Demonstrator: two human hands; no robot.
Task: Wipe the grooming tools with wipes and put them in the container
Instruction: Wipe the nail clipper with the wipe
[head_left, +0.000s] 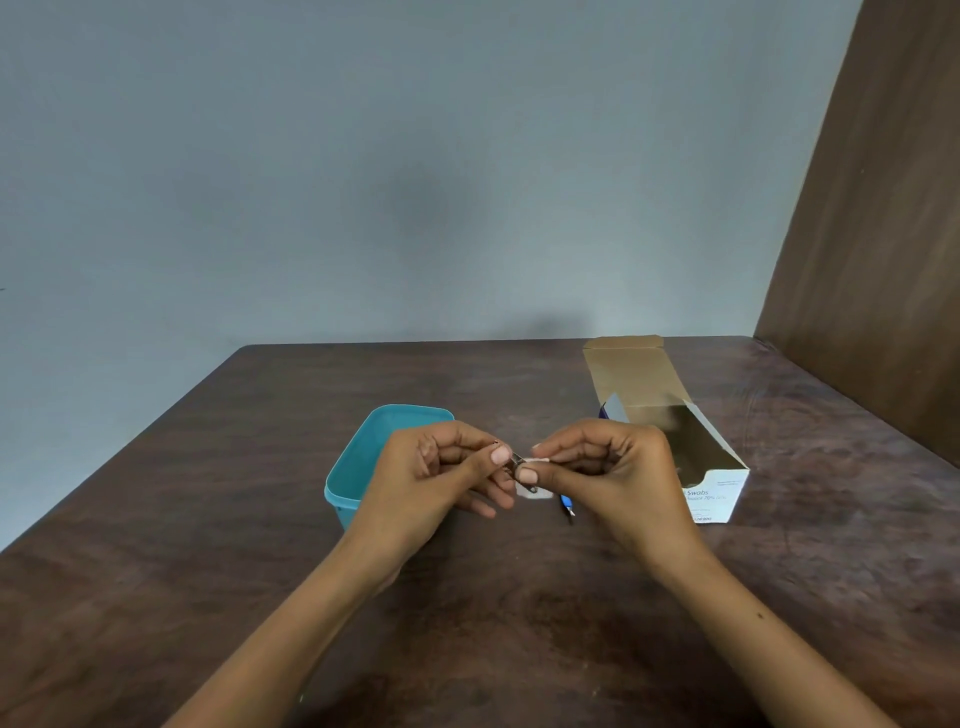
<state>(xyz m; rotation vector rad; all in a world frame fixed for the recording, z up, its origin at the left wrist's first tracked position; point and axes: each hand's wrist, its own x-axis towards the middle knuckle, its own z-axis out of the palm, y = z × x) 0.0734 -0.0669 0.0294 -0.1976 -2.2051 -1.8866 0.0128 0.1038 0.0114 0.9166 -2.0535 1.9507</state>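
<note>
The left hand (441, 478) is pinched shut on a small metal tool (518, 459), thumb on top and fingers curled under; only a short grey stub of it shows past the thumb, so what kind of grooming tool it is cannot be told. The right hand (608, 467) is closed on a white wipe (540, 461), pressing its edge against the tool's bare end. Both are held in the air above the counter (208, 519), just right of the tub (358, 467).

To wipe well, I would keep the left pinch firm and well back on the tool, fold the wipe around the exposed metal and draw it along the length rather than dabbing. Then shift the grip so the part now covered by fingers gets cleaned too. The tool is small and smooth, so it may slip if the wipe is damp; short strokes look safer.

The tub is teal plastic, rounded at the corners, open, its inside mostly hidden by the left hand. A white scrap (532, 492) lies on the counter below the hands, likely a torn sachet. Beside it lies a thin blue-handled tool (565, 504) with a metal tip, apparently not yet cleaned. To the right sits an open cardboard swab box (717, 493), brown inside, white printed outside. The counter is dark, worn wood grain.
</note>
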